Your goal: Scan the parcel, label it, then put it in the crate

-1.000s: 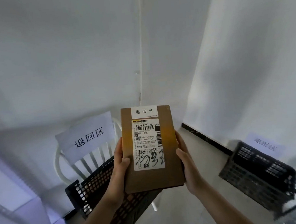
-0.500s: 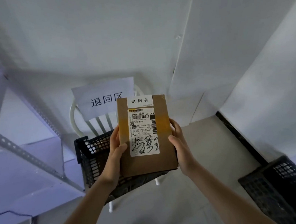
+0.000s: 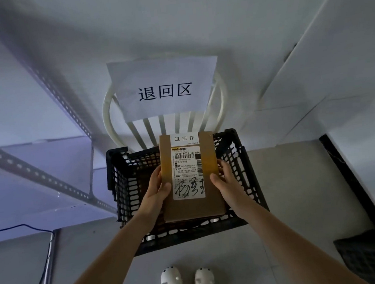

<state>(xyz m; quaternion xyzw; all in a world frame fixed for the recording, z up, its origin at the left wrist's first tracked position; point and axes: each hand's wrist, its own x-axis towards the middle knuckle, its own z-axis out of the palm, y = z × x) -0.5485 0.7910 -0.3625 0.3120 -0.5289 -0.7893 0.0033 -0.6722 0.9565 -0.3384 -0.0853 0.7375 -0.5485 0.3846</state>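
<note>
Left hand, right hand clamp parcel edges, above crate.

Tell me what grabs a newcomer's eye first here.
The brown parcel at centre, gripped at its sides by the left hand and right hand over the black crate. Behind it, a white sign with bold black characters hangs on a chair back.

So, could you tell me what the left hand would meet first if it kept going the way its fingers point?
Probably the parcel it already grips; the left hand points inward against its edge. Beyond lies the black crate.
</note>
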